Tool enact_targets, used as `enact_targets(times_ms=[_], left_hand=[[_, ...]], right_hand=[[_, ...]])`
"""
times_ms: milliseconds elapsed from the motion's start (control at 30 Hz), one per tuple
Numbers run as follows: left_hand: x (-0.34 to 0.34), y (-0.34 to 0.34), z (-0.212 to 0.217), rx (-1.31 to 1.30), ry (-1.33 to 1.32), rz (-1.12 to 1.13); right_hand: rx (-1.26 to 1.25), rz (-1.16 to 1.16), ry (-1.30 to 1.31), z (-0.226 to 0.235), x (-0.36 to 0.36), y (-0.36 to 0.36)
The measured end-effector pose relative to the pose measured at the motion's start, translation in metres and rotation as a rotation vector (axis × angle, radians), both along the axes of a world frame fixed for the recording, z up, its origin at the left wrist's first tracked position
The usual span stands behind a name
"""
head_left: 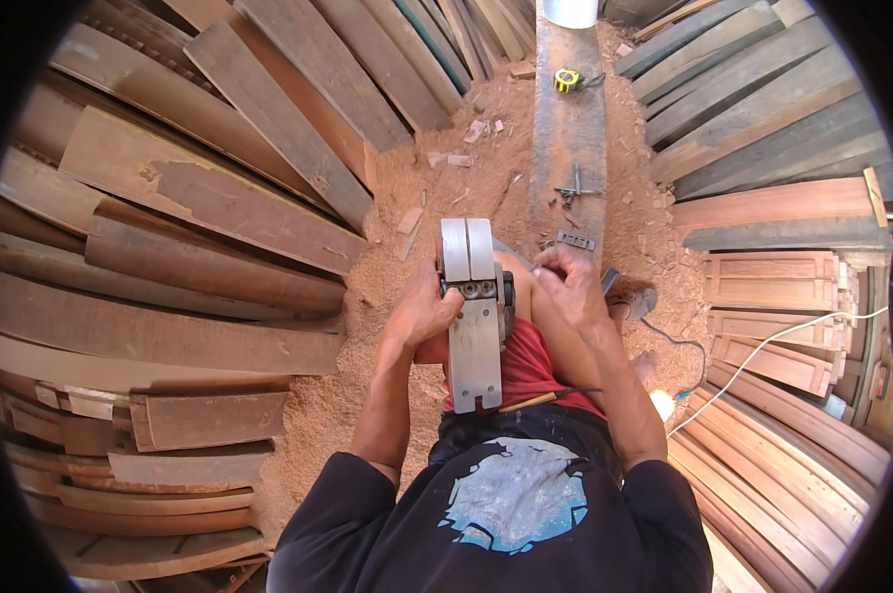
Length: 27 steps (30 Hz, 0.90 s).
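Note:
An electric hand planer lies upside down across my lap, its flat metal sole facing up and the cutter slot toward its far half. My left hand is closed round the planer's left side, the thumb on the edge by the slot. My right hand is just right of the planer with its fingers pinched together. A thin grey piece shows between those fingers and the planer, too small to name. A pencil-like yellow-brown stick lies by the planer's near end.
Ahead runs a long plank bearing a yellow tape measure, a T-shaped metal tool, small bolts and a grey metal piece. Stacked boards line the left, more boards the right. Sawdust covers the ground. A white cord crosses at right.

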<state>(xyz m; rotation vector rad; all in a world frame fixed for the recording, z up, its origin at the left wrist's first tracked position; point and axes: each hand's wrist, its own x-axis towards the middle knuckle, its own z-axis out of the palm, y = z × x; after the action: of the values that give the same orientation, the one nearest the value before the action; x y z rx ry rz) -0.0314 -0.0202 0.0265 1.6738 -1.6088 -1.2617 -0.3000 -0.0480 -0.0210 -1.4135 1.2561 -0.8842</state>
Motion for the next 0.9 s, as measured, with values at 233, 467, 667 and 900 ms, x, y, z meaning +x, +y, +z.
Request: enact_targets(times_ms=[233, 467, 667, 900], left_hand=[[0.004, 0.006, -0.026, -0.027, -0.18, 0.082], [0.007, 0.005, -0.034, -0.052, -0.208, 0.07], [0.006, 0.008, -0.03, -0.043, -0.261, 0.087], [0.007, 0.003, -0.041, -0.119, -0.147, 0.011]], right_hand=[[-0.275, 0.179, 0.079, 0.041, 0.031, 0.024], [-0.59, 0.195, 0.193, 0.029, 0.045, 0.02], [-0.662, 0.122, 0.371, 0.036, 0.053, 0.028], [-0.566, 0.312, 0.392, 0.032, 0.049, 0.014]])
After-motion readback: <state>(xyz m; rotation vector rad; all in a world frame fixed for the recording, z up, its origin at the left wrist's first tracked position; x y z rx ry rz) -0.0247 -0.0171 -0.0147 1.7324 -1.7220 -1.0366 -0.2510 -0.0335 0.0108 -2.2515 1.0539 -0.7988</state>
